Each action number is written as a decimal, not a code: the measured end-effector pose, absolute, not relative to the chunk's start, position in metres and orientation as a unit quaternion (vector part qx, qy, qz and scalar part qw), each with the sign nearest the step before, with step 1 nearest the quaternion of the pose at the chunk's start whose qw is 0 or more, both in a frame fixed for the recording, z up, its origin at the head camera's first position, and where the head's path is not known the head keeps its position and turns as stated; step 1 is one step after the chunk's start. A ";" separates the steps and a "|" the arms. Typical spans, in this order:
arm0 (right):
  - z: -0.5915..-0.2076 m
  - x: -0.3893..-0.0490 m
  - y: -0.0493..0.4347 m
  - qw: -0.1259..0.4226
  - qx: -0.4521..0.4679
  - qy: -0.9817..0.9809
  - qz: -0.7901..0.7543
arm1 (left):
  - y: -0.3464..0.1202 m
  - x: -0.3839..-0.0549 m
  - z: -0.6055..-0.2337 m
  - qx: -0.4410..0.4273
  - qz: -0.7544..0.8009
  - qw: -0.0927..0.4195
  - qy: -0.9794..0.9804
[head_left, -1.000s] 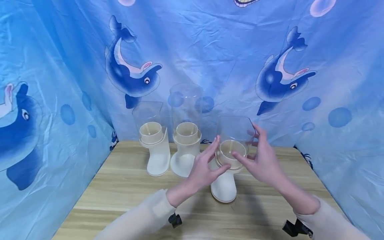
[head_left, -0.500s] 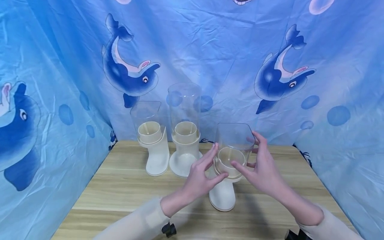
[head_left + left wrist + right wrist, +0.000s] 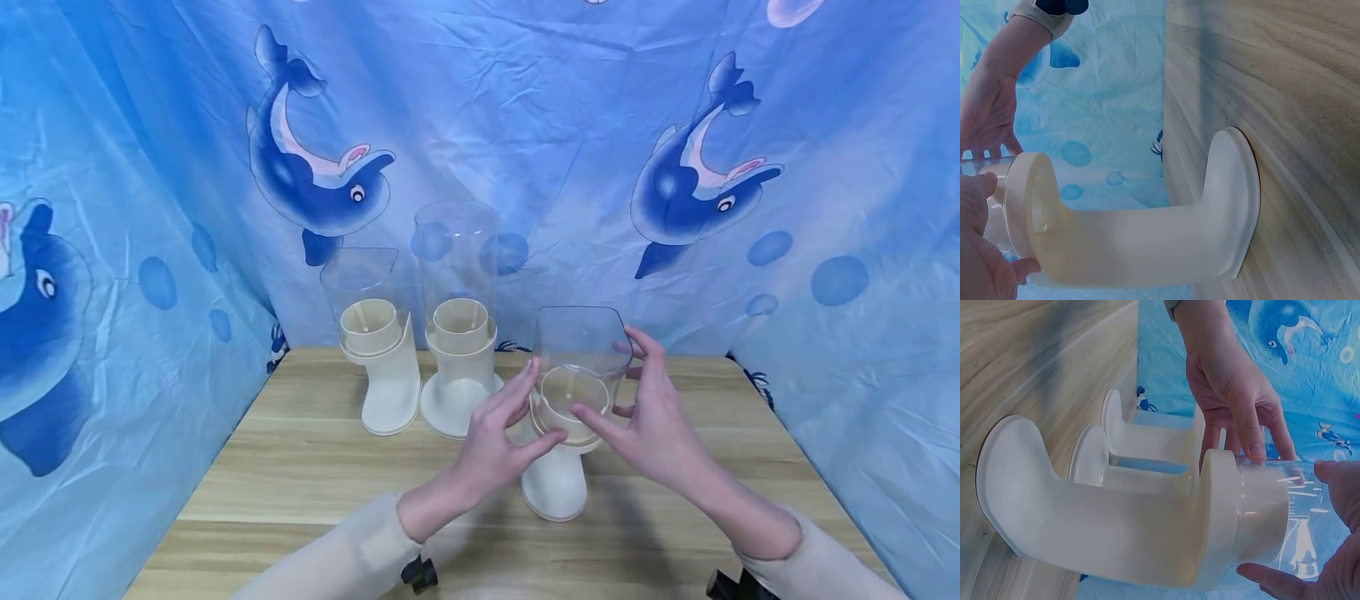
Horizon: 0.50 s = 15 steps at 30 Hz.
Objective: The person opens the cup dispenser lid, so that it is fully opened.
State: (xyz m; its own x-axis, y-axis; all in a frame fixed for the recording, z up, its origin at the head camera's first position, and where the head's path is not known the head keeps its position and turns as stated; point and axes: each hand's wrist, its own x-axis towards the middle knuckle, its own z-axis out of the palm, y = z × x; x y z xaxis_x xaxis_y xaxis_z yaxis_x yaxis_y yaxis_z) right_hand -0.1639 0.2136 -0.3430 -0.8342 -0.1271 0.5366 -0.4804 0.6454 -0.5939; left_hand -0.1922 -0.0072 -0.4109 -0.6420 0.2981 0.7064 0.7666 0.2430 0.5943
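A cream-white stand point(image 3: 555, 486) with a rounded foot sits on the table, right of centre. Its ring collar carries a clear plastic container point(image 3: 581, 333), open at the top, around a short cream-white cylinder point(image 3: 573, 404). My left hand point(image 3: 491, 454) holds this assembly from the left, thumb at the front near the collar point(image 3: 1025, 206). From the right, my right hand point(image 3: 660, 408) holds the clear container, its thumb across the front and its fingers behind the side wall. The right wrist view shows fingers of both hands on the clear wall point(image 3: 1304, 519); some fingertips are hidden.
Two similar white stands stand behind to the left: one with a tall clear tube point(image 3: 456, 250), one farther left with a shorter clear container point(image 3: 360, 271). Blue dolphin-print cloth point(image 3: 525, 125) hangs behind the wooden table point(image 3: 315, 483) and on both sides.
Between one second and half a second ago, the right stand and its clear container moved nearer to me with both hands. Since then the hold looks the same; the view has shifted slightly.
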 end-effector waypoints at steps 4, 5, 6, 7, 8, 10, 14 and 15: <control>-0.343 -0.162 0.213 0.233 0.173 -0.878 0.380 | -0.008 -0.190 -0.411 -0.357 -0.504 0.234 -0.751; -0.343 -0.161 0.213 0.234 0.173 -0.879 0.379 | -0.008 -0.190 -0.411 -0.359 -0.504 0.235 -0.750; -0.343 -0.161 0.213 0.235 0.172 -0.879 0.378 | -0.009 -0.190 -0.412 -0.361 -0.504 0.237 -0.749; -0.343 -0.161 0.213 0.235 0.171 -0.879 0.378 | -0.009 -0.191 -0.412 -0.364 -0.504 0.239 -0.746; -0.343 -0.160 0.213 0.234 0.170 -0.879 0.379 | -0.009 -0.192 -0.413 -0.367 -0.508 0.240 -0.741; -0.342 -0.160 0.213 0.232 0.168 -0.878 0.383 | -0.010 -0.196 -0.415 -0.372 -0.519 0.243 -0.730; -0.342 -0.160 0.213 0.229 0.170 -0.875 0.390 | -0.015 -0.211 -0.419 -0.361 -0.543 0.238 -0.719; -0.342 -0.160 0.213 0.230 0.171 -0.875 0.390 | -0.017 -0.216 -0.419 -0.358 -0.547 0.230 -0.721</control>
